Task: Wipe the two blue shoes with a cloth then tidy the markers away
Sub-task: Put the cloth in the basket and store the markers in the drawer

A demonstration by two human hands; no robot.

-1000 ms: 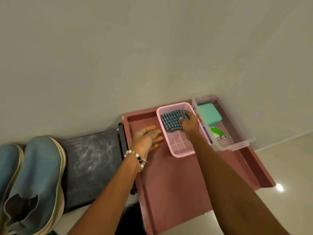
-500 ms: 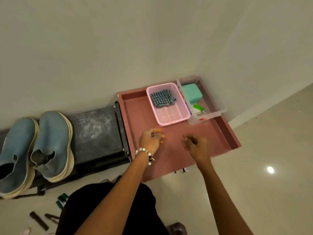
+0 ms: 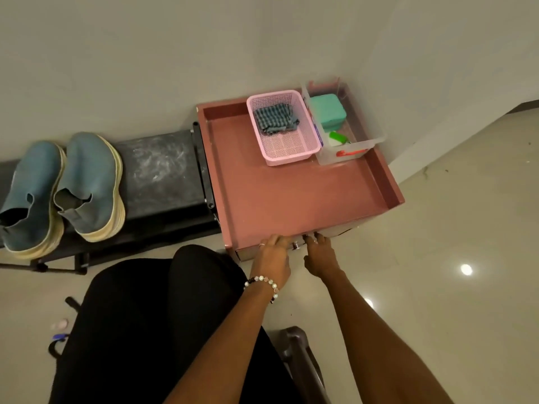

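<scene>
Bead bracelet (image 3: 264,282) (white, dark), ring (image 3: 261,244), black trousers (image 3: 151,325).

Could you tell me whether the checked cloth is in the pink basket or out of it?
In it. The checked cloth lies crumpled at the far end of the pink basket, and neither hand touches it.

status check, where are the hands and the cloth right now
Both hands, left hand and right hand, at the drawer front, on its knobs. Cloth lies in the pink basket. Blue shoes on the bench, untouched.
</scene>
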